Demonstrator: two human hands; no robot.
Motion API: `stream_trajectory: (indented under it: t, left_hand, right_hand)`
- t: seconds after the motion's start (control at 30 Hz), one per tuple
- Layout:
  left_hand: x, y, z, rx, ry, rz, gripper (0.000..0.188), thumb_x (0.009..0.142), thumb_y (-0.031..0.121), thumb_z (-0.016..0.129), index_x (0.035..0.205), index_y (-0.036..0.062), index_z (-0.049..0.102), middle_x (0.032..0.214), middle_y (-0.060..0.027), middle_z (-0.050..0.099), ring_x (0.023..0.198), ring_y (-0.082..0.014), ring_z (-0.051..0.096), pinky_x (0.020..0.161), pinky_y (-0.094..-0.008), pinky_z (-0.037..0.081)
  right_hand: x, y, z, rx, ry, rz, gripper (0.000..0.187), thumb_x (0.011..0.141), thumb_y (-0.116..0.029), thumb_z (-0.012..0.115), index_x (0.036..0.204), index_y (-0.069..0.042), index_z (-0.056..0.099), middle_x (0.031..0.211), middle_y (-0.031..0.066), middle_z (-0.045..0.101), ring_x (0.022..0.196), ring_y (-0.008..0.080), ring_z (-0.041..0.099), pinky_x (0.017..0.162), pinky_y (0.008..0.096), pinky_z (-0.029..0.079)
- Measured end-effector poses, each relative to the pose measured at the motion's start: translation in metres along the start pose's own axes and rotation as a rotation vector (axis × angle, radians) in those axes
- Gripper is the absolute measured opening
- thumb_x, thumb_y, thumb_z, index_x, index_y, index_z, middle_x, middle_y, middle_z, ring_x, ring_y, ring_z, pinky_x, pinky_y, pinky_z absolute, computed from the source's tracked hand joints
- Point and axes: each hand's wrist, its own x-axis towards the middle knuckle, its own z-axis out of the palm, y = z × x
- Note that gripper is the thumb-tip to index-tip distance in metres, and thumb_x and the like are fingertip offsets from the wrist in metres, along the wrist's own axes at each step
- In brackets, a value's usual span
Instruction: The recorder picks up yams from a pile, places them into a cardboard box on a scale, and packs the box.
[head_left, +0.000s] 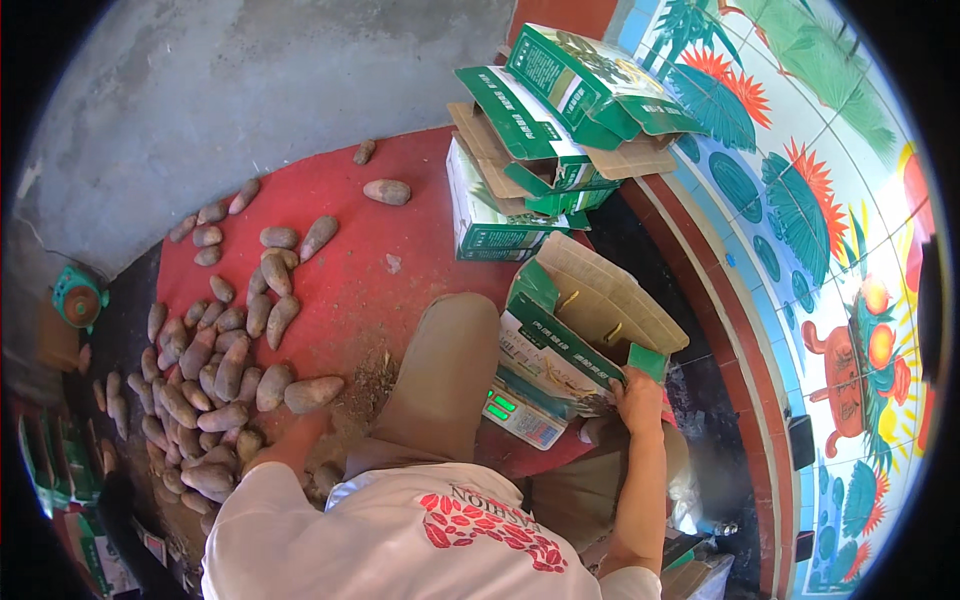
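Note:
On the right, my right hand (637, 398) grips the near right corner of an open green-and-white cardboard box (560, 345), by its green flap. The box stands with its flaps up on a digital scale (525, 415) that has a lit green display. On the left, my left hand (308, 428) is low at the edge of a pile of brown, sweet-potato-like tubers (205, 400). One larger tuber (313, 394) covers the end of this hand, so its fingers are hidden, and I cannot tell whether they hold it.
Several more green-and-white boxes (520, 130) are stacked beyond the open one. Loose tubers (387, 192) lie scattered over the red mat (400, 245). A grey wall (250, 85) rises at the back, a painted tile wall (800, 250) on the right. A teal device (78, 298) stands far left.

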Motion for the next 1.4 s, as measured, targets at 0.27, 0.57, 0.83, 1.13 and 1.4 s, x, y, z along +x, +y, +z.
stream_trajectory:
  t: [0.27,0.57,0.83,1.13,1.4]
  left_hand:
    - [-0.046,-0.097,0.212,0.057,-0.166,-0.193,0.046,0.073,0.028,0.069,0.114,0.0099,0.060,0.112,-0.0120,0.062,0.102,-0.0342,0.060,0.083,-0.0466,0.049]
    - [-0.142,-0.068,0.193,-0.261,0.049,-0.454,0.043,0.080,0.030,0.064,0.119,0.0147,0.055,0.119,-0.0108,0.055,0.109,-0.0341,0.055,0.085,-0.0464,0.048]
    - [-0.144,-0.066,0.207,-0.042,0.012,-0.421,0.033,0.090,0.021,0.049,0.123,0.0171,0.052,0.121,-0.0065,0.051,0.115,-0.0289,0.050,0.083,-0.0430,0.048]
    - [-0.142,-0.044,0.177,0.031,-0.070,-0.327,0.031,0.084,0.021,0.058,0.113,0.0115,0.063,0.119,-0.0091,0.058,0.109,-0.0256,0.057,0.083,-0.0373,0.049]
    - [-0.142,-0.062,0.176,0.035,-0.104,-0.194,0.027,0.080,0.024,0.061,0.102,0.0100,0.068,0.106,-0.0098,0.065,0.101,-0.0254,0.062,0.086,-0.0368,0.049]
  right_hand:
    - [0.006,-0.004,0.002,0.027,-0.017,0.011,0.022,0.074,-0.018,0.068,0.089,-0.004,0.062,0.085,0.0210,0.062,0.081,0.0386,0.060,0.070,0.0448,0.047]
    - [0.007,0.005,0.003,-0.040,-0.058,0.070,0.026,0.076,-0.020,0.068,0.097,-0.006,0.061,0.083,0.0220,0.062,0.080,0.0403,0.060,0.069,0.0464,0.047]
    - [0.011,0.009,0.010,-0.042,-0.080,0.078,0.031,0.076,-0.022,0.068,0.102,-0.006,0.061,0.087,0.0227,0.063,0.083,0.0410,0.060,0.071,0.0463,0.048]
    - [0.008,0.006,0.001,-0.091,-0.033,0.075,0.031,0.077,-0.023,0.068,0.100,-0.004,0.060,0.085,0.0240,0.062,0.082,0.0427,0.059,0.070,0.0477,0.047]
    - [0.011,0.006,0.007,-0.077,-0.086,0.132,0.031,0.076,-0.024,0.069,0.101,-0.006,0.063,0.085,0.0234,0.062,0.083,0.0407,0.060,0.072,0.0458,0.048]
